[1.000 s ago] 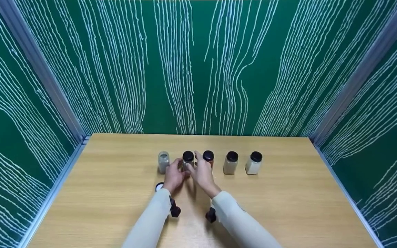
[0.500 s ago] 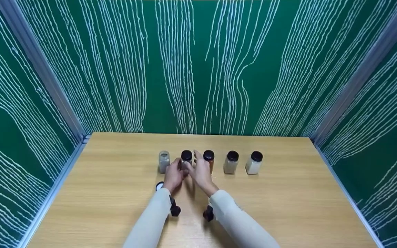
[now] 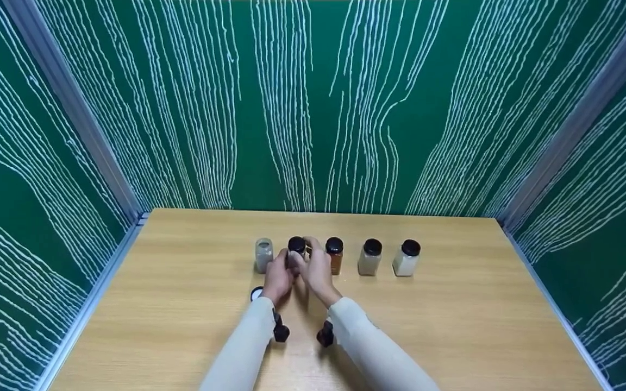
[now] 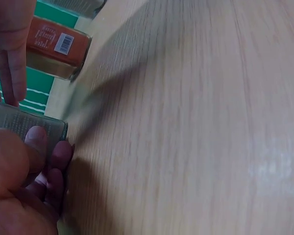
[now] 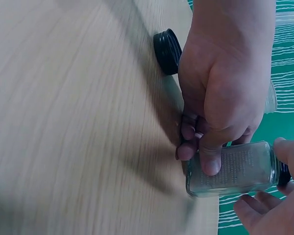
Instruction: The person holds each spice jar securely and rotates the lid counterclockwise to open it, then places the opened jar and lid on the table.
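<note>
My left hand point(image 3: 279, 276) grips the lower body of a square glass spice jar point(image 5: 232, 169) with a black lid point(image 3: 296, 244), thumb on its printed side. My right hand point(image 3: 317, 270) is at the top of this jar, its thumb point(image 5: 284, 149) by the neck and its forefinger beside the lid, pinching it. Some of its other fingers point(image 4: 18, 73) hang straight in the left wrist view. Left of the hands stands a lidless glass jar point(image 3: 263, 256). Its loose black lid point(image 3: 257, 294) lies on the table before it, white inside up.
To the right stand a jar with orange-red contents point(image 3: 335, 263), a jar with greyish contents point(image 3: 369, 263) and one with white contents point(image 3: 406, 263), all black-lidded. The wooden table point(image 3: 454, 326) meets green, white-lined walls point(image 3: 318, 108) at the back and sides.
The gripped jar has shifted slightly left, away from the orange-red jar and toward the lidless one. My right hand's fingers have closed in on its lid. The head view has shifted a little.
</note>
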A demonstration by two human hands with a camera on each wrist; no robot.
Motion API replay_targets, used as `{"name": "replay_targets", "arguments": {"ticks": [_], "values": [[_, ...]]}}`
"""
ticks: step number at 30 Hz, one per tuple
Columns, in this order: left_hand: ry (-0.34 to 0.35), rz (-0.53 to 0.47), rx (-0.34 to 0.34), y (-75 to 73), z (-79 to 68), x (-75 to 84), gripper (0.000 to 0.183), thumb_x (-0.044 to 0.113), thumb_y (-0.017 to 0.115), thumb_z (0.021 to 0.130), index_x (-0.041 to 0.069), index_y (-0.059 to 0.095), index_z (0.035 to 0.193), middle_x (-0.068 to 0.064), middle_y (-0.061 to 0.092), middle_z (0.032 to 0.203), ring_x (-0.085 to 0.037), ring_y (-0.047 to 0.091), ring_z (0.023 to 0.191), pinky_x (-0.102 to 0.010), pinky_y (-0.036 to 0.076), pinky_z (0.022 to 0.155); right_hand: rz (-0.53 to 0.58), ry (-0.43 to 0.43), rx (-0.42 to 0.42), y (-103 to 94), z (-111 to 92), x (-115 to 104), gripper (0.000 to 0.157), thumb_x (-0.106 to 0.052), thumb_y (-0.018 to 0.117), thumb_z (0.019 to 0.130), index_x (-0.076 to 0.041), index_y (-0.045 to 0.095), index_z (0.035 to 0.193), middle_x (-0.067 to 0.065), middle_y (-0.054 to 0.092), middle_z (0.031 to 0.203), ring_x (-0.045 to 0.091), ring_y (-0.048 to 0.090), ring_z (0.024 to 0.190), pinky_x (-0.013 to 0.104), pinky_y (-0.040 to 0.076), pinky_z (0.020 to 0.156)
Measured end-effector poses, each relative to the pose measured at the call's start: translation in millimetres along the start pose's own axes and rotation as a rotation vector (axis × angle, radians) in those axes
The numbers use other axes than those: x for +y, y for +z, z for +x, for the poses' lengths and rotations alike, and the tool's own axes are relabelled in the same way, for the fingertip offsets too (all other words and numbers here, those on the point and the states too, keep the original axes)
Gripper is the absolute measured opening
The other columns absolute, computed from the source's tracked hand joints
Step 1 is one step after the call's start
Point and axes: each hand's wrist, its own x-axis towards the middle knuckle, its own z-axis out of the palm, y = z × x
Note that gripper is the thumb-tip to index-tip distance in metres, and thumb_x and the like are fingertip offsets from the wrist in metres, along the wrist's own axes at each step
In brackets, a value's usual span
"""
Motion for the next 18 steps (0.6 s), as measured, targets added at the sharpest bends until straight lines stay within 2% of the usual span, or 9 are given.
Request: {"name": "replay_targets", "arguments": {"ticks": [2, 3, 4, 8, 12, 18], "values": [[0.015, 0.016, 0.0, 0.1, -0.9, 0.1, 0.029, -0.007, 0.055, 0.087, 0.002, 0.063, 0.113, -0.019, 0.068, 0.091, -0.03, 0.061, 0.079, -0.035, 0.05, 0.067, 0.0, 0.009, 0.002, 0.6, 0.4, 0.8, 0.041, -0.011, 0.075, 0.093, -0.002, 0.062, 0.131, 0.017, 0.067, 0.132, 0.032, 0.065, 0.12, 0.043, 0.052, 0.1], [0.056, 0.099, 0.009, -0.3, -1.4, 0.0, 0.035, -0.009, 0.056, 0.082, 0.003, 0.062, 0.114, -0.017, 0.068, 0.092, -0.031, 0.061, 0.08, -0.039, 0.051, 0.069, 0.001, 0.012, 0.0, 0.7, 0.5, 1.0, 0.039, -0.011, 0.075, 0.094, -0.003, 0.062, 0.13, 0.017, 0.067, 0.131, 0.032, 0.065, 0.12, 0.043, 0.052, 0.1], [0.066, 0.12, 0.012, -0.4, -1.4, -0.2, 0.036, -0.009, 0.056, 0.081, 0.002, 0.062, 0.114, -0.018, 0.068, 0.092, -0.033, 0.061, 0.081, -0.043, 0.051, 0.07, 0.004, 0.013, -0.002, 0.9, 0.6, 1.0, 0.038, -0.011, 0.075, 0.094, -0.003, 0.063, 0.13, 0.017, 0.067, 0.131, 0.032, 0.065, 0.12, 0.043, 0.052, 0.1], [0.079, 0.166, 0.014, -1.5, -1.2, -1.0, 0.037, -0.009, 0.056, 0.08, 0.002, 0.06, 0.116, -0.022, 0.068, 0.093, -0.04, 0.063, 0.084, -0.052, 0.052, 0.076, 0.006, 0.002, -0.004, 1.0, 0.6, 0.5, 0.036, -0.012, 0.074, 0.094, -0.004, 0.063, 0.127, 0.016, 0.068, 0.129, 0.033, 0.065, 0.12, 0.043, 0.052, 0.1], [0.07, 0.161, 0.014, -2.0, -1.0, -0.9, 0.037, -0.008, 0.057, 0.081, 0.002, 0.06, 0.116, -0.023, 0.069, 0.095, -0.04, 0.065, 0.087, -0.052, 0.053, 0.078, 0.001, 0.001, -0.003, 1.2, 1.3, 1.2, 0.035, -0.013, 0.075, 0.094, -0.005, 0.065, 0.127, 0.016, 0.068, 0.129, 0.033, 0.063, 0.122, 0.045, 0.05, 0.103], [0.066, 0.134, 0.019, 0.3, 0.0, -2.0, 0.041, -0.011, 0.056, 0.08, 0.002, 0.061, 0.119, -0.021, 0.069, 0.095, -0.037, 0.062, 0.083, -0.049, 0.052, 0.075, 0.034, 0.015, -0.024, 2.6, 5.5, 4.9, 0.035, -0.012, 0.073, 0.095, -0.005, 0.064, 0.128, 0.018, 0.065, 0.134, 0.032, 0.058, 0.13, 0.045, 0.045, 0.108]]}}
